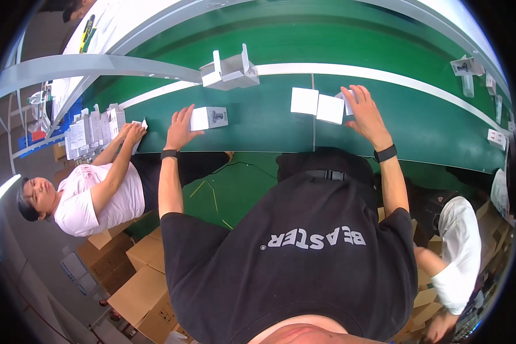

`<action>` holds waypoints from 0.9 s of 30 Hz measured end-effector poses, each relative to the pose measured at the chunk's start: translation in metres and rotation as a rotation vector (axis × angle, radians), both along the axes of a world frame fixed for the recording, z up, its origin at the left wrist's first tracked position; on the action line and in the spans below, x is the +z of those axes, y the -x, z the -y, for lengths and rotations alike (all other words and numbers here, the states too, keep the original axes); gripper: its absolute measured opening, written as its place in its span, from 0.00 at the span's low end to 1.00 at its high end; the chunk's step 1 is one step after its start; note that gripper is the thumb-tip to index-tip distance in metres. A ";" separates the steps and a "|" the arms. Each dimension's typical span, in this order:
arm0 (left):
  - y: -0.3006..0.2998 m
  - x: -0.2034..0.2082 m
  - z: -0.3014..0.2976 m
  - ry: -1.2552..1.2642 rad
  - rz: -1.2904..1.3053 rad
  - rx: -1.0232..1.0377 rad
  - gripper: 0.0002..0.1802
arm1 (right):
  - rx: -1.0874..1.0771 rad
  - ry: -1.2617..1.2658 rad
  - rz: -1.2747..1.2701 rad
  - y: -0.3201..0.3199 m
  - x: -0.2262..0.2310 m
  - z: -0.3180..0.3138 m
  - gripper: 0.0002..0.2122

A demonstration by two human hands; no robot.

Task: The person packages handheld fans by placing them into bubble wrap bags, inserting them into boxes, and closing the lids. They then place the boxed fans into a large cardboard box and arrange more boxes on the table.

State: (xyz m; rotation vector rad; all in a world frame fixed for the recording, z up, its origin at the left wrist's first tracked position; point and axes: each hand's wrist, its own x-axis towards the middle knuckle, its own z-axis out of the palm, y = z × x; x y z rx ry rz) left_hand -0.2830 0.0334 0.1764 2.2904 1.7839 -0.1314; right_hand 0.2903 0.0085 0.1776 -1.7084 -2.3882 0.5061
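Nearest: your black cloth shirt [304,275]. Hands apart: left hand [182,129] open beside smooth cardboard box [210,118]; right hand [366,117] over end box [348,108], grip cannot be told. Two square-faced boxes [329,110] adjoining, on flat green table [269,129]. Beyond: open-flapped carton [230,77].

Dark green bench [264,135], narrow seam [313,135] running front to back, pale strip [372,73] along far side. Left of seam: one white carton [217,116], dark product picture on side facing right. Over seam: plain white box [304,101]; just beside it, to the right, second white box [330,109]. Next in line: third white box [348,108], partly hidden, contact with bench not discernible. At far strip, left of middle: open pale carton [230,74], flaps raised. Left end: close row of white cartons [92,132]. Right end, near strip: small white box [495,137] with reddish marks.
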 end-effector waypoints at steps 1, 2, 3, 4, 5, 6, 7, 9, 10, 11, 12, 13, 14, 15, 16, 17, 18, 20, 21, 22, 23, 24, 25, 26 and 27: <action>-0.005 0.002 -0.002 0.014 -0.026 0.008 0.55 | -0.004 0.005 -0.001 0.001 -0.001 -0.001 0.48; -0.009 0.004 -0.004 0.020 -0.027 0.004 0.55 | -0.002 0.003 -0.010 0.001 -0.003 -0.001 0.48; -0.014 0.007 -0.007 0.065 -0.022 0.071 0.54 | 0.000 0.000 -0.019 0.001 -0.004 -0.002 0.47; -0.018 0.011 -0.009 0.110 -0.019 0.141 0.54 | 0.002 -0.002 -0.029 0.001 -0.005 -0.003 0.47; -0.022 0.012 -0.010 0.155 -0.016 0.209 0.53 | -0.002 0.004 -0.030 0.002 -0.006 -0.004 0.47; -0.028 0.011 -0.012 0.162 -0.018 0.205 0.53 | 0.001 0.003 -0.030 0.002 -0.006 -0.005 0.47; -0.033 0.009 -0.013 0.154 0.008 0.201 0.53 | 0.004 0.001 -0.031 0.003 -0.005 -0.006 0.47; -0.046 0.006 -0.014 0.138 0.062 0.194 0.52 | 0.002 0.009 -0.032 0.002 -0.005 -0.008 0.47; -0.054 0.007 -0.015 0.146 0.061 0.186 0.52 | 0.002 0.004 -0.040 0.002 -0.005 -0.009 0.47; -0.063 0.007 -0.015 0.144 0.063 0.152 0.51 | 0.003 -0.002 -0.047 0.001 -0.004 -0.009 0.47; -0.072 0.008 -0.015 0.141 0.066 0.119 0.50 | 0.005 -0.008 -0.052 0.001 -0.003 -0.008 0.47; -0.084 0.009 -0.013 0.136 0.071 0.085 0.50 | -0.003 -0.002 -0.048 -0.001 0.000 -0.006 0.47; -0.103 0.014 -0.013 0.141 0.075 0.076 0.50 | -0.003 0.004 -0.049 -0.002 0.002 -0.006 0.47; -0.123 0.019 -0.013 0.162 0.059 0.059 0.50 | -0.003 0.009 -0.050 -0.003 0.005 -0.005 0.46; -0.146 0.026 -0.011 0.182 0.043 0.040 0.50 | -0.005 0.014 -0.050 -0.004 0.008 -0.003 0.46; -0.165 0.030 -0.007 0.202 0.029 0.030 0.51 | -0.006 0.017 -0.043 -0.004 0.013 0.000 0.46; -0.180 0.032 -0.003 0.205 0.037 0.030 0.51 | -0.029 -0.019 -0.039 -0.003 0.020 0.004 0.45; -0.205 0.036 0.006 0.177 0.063 0.051 0.51 | -0.057 -0.099 -0.037 0.005 0.039 0.006 0.43; -0.212 0.037 0.011 0.162 0.075 0.064 0.51 | -0.045 -0.102 -0.032 0.013 0.050 0.004 0.43; -0.218 0.039 0.015 0.161 0.085 0.070 0.51 | -0.005 -0.116 -0.152 0.024 0.067 0.002 0.42; -0.222 0.039 0.020 0.124 0.078 0.042 0.51 | 0.037 -0.127 -0.273 0.038 0.078 -0.001 0.41; -0.225 0.041 0.025 0.085 0.071 0.017 0.52 | 0.103 -0.080 -0.255 0.053 0.082 -0.005 0.41; -0.223 0.042 0.029 0.047 0.061 -0.006 0.53 | 0.170 -0.033 -0.238 0.071 0.083 -0.010 0.40; -0.216 0.042 0.030 0.044 0.065 0.004 0.53 | 0.226 -0.023 -0.203 0.092 0.079 -0.017 0.40; -0.206 0.037 0.031 0.003 0.082 -0.053 0.53 | 0.292 -0.014 -0.180 0.112 0.065 -0.023 0.39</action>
